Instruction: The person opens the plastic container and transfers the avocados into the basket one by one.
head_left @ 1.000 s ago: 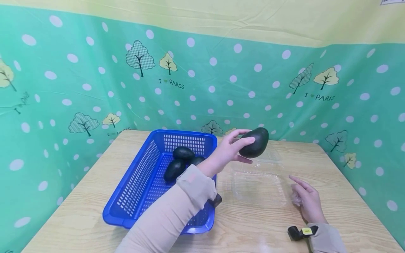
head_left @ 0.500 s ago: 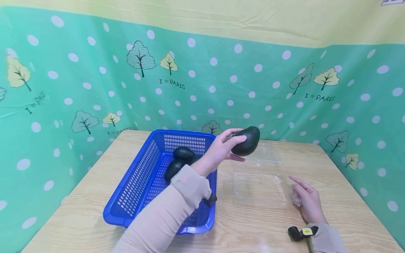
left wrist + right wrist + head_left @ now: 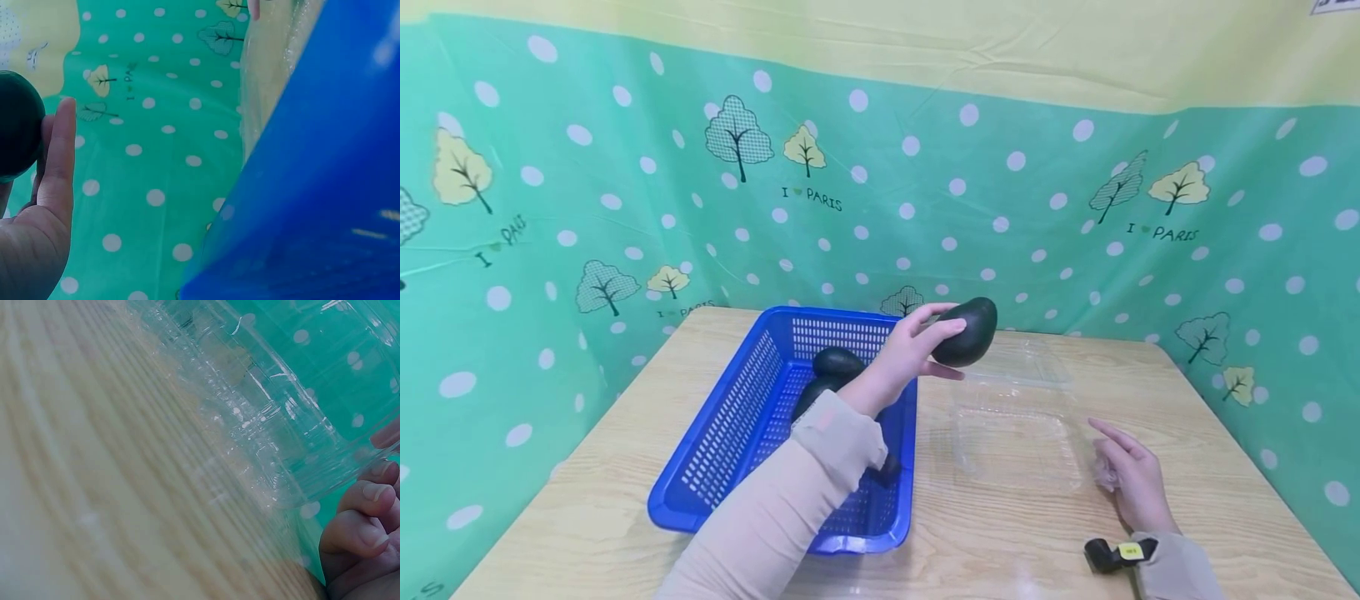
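Note:
My left hand [image 3: 898, 354] grips a dark green avocado [image 3: 967, 332] in the air, past the right rim of a blue plastic basket [image 3: 670, 483]. In the left wrist view the same avocado [image 3: 17, 125] sits at the left edge, fingers against its side. Two more avocados are visible in the basket, the far one [image 3: 837, 362] and the nearer one [image 3: 812, 393], partly behind my left arm. My right hand [image 3: 1138, 483] rests beside the right edge of a clear plastic container [image 3: 1018, 450], index finger extended, the others loosely curled near its rim [image 3: 350, 484].
The container's clear lid [image 3: 1026, 362] lies opened toward the back. All of this stands on a wood-grain table [image 3: 1217, 467]. A green polka-dot cloth [image 3: 985, 192] hangs behind and at the sides.
My left hand has moved left with the avocado, back toward the basket, its arm covering more of the avocados inside. My right hand and the container have stayed in place.

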`<state>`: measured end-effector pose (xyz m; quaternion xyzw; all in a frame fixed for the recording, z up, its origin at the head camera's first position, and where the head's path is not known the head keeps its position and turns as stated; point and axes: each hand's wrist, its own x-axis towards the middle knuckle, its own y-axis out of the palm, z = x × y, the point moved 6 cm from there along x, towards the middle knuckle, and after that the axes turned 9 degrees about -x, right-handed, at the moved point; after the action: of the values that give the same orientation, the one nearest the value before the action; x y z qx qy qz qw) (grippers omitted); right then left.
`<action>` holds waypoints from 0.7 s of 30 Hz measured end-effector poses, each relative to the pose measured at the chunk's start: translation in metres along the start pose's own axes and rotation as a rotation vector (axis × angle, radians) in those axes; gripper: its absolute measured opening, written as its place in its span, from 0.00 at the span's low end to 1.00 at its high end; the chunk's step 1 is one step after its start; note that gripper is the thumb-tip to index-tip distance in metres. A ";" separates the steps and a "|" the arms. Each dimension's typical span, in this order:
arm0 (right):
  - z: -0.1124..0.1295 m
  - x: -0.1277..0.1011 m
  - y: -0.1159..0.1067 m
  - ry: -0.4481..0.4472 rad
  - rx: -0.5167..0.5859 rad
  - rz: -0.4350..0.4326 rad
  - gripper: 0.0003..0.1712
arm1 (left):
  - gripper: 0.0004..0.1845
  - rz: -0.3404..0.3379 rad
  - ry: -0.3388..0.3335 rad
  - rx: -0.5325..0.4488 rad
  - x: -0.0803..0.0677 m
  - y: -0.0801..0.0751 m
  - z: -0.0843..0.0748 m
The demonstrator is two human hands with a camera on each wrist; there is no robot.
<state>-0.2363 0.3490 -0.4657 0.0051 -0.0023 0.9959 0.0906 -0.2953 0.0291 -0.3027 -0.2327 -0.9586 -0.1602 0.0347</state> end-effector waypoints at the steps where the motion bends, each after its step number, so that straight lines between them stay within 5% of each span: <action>1: 0.000 0.000 0.000 -0.005 -0.005 0.001 0.19 | 0.26 -0.003 0.000 -0.001 0.000 -0.002 0.000; 21: 0.000 -0.001 0.002 -0.028 -0.011 -0.012 0.20 | 0.27 -0.052 -0.012 0.048 -0.009 -0.042 0.002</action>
<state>-0.2360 0.3465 -0.4657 0.0183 -0.0092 0.9951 0.0964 -0.3059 -0.0095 -0.3178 -0.2076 -0.9682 -0.1365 0.0303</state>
